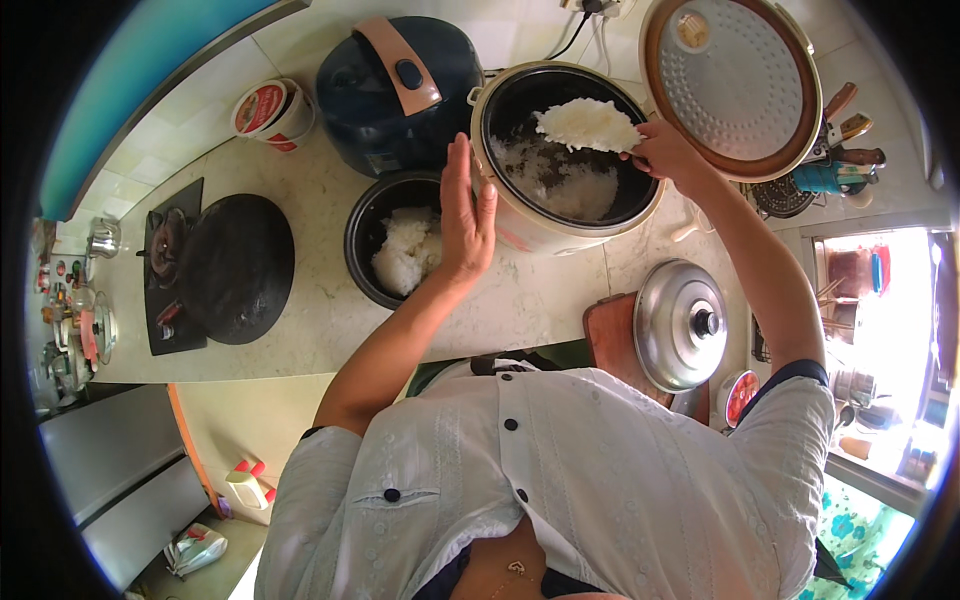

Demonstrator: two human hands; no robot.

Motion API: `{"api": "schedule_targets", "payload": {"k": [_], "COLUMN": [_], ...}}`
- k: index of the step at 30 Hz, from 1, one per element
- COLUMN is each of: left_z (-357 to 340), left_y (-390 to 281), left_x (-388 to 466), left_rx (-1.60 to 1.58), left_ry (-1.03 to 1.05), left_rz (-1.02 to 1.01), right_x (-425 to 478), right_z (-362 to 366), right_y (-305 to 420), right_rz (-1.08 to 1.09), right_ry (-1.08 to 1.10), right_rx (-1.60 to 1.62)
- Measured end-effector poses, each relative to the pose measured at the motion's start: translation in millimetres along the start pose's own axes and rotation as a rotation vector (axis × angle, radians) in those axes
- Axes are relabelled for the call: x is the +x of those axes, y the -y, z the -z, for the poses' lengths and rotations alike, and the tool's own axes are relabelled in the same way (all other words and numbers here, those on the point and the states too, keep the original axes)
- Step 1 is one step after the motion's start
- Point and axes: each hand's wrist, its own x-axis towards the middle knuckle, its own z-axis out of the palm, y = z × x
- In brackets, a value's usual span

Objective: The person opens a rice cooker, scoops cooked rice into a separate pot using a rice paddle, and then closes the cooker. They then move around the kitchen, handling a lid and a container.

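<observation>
My right hand [664, 154] grips a utensil, likely a rice paddle, almost wholly hidden by my fingers and a heap of cooked white rice [587, 124]. That heap is over the opening of a large cream rice cooker [559, 238]. More rice [577, 193] clings to the floor and side of its dark inner pot. My left hand [466, 217] is flat against the cooker's left outer wall, fingers together and thumb apart, holding nothing. Partly behind that hand is a black inner pot [358, 251] with a mound of rice [405, 255] in it.
Behind stands a dark blue rice cooker [360, 90]. The cream cooker's raised lid [731, 82] is at the back right, near a knife rack [832, 154]. A metal lid [679, 322] overlaps a wooden cutting board [611, 330]. A black round pan [238, 268] covers part of the stove [176, 330].
</observation>
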Motion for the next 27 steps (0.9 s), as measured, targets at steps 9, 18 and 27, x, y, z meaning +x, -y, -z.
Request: {"api": "schedule_targets", "payload": {"k": [9,18,27], "left_z": [73,152,127], "left_y": [25,59,62], "left_x": [-28,-80,-98], "left_rx": [0.015,-0.025,0.139], "left_ry": [-0.207,-0.509,-0.283], "left_rz": [0.19,0.42,0.473], "right_x": [-42,-30,-9], "right_z": [-30,-174,-304], "right_y": [50,44,-27], "right_rz": [0.145,0.385,0.515], "right_ry": [0.013,0.345,-0.226], "right_rx": [0.038,-0.342,-1.543]}}
